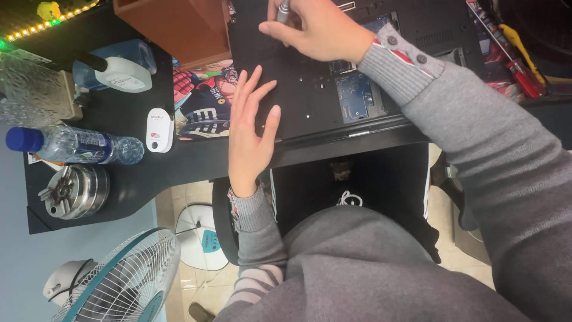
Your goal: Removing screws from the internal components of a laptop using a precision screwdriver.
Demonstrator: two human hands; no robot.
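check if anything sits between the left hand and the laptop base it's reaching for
Nothing visible does. The left hand lies flat, palm down, right on the black laptop base, fingers spread. The right hand holds a screwdriver to the base farther up.

Hands (250,128) on laptop (310,89) (underside up)

The right hand (322,33) is gripping a grey tool (283,8) whose upper end is running off the top edge, and its tip is hiding behind the fingers. The left hand (249,128) is covering part of the laptop's (310,89) black underside (its far side is being cropped too). The fan (113,280) is getting cut off at the bottom.
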